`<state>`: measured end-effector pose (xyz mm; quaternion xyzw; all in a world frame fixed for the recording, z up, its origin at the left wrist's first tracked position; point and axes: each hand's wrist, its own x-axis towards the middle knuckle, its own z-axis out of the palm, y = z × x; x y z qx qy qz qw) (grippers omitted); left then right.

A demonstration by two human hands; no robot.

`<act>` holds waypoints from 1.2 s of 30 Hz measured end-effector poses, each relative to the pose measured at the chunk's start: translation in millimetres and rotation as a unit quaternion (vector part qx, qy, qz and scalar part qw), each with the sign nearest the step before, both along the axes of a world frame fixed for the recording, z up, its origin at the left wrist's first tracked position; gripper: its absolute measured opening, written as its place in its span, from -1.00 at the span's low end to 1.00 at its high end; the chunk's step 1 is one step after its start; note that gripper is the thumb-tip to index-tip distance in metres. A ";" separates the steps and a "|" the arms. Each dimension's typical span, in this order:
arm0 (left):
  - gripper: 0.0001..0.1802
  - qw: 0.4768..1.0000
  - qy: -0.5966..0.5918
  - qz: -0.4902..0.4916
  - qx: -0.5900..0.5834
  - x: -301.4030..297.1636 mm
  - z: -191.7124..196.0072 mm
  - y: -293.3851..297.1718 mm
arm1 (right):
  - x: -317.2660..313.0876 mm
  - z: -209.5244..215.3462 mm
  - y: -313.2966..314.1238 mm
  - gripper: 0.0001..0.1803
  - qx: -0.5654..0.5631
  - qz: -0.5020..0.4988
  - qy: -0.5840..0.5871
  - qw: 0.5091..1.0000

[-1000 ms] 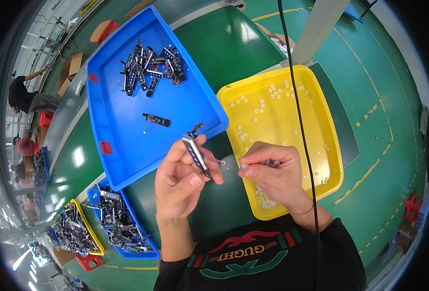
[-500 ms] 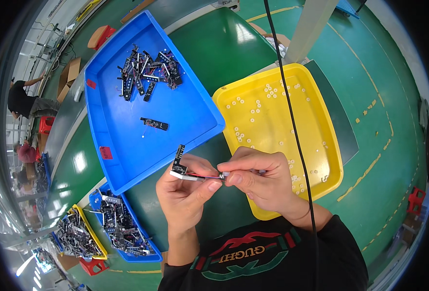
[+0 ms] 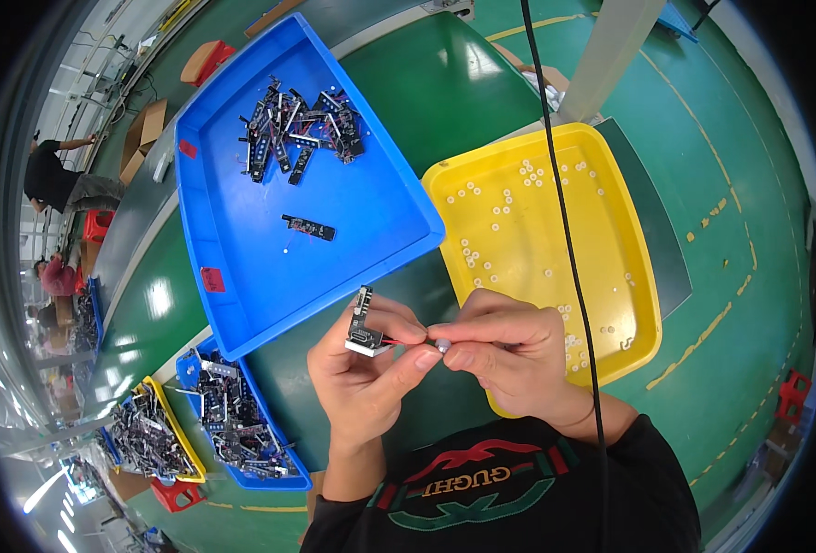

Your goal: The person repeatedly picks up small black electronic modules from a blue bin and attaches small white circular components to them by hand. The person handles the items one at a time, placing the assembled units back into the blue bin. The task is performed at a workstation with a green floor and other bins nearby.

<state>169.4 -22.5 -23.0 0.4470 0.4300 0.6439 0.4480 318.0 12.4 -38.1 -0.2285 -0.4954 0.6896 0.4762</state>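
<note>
My left hand (image 3: 371, 373) is closed around a small black circuit board assembly (image 3: 363, 324), which stands up between thumb and fingers with a white block at its lower end. Thin red and dark wires (image 3: 390, 342) run from it toward my right hand (image 3: 517, 353). The fingertips of that hand pinch a small greyish round part (image 3: 442, 345) where the wires end; both thumbs nearly meet there. Ahead of my hands, one similar board (image 3: 308, 228) lies apart in the large blue tray (image 3: 353, 258), and a pile of boards (image 3: 297, 129) rests at its far end.
A yellow tray (image 3: 611, 267) with several small white rings stands at the right. A black cable (image 3: 565, 212) hangs across the view over it. At lower left are a smaller blue bin (image 3: 293, 479) and a yellow bin (image 3: 187, 452), both full of boards. People work at far left.
The whole view has shifted slightly. The board in my left hand has turned a little, showing more of its white block's side. The round part at my fingertips now shows more plainly.
</note>
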 end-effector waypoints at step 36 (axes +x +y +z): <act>-0.82 0.995 -0.078 -0.031 -0.059 5.2 1.1 -2.0 | 2.3 -3.1 -1.7 -0.60 0.225 -0.083 -0.125 0.963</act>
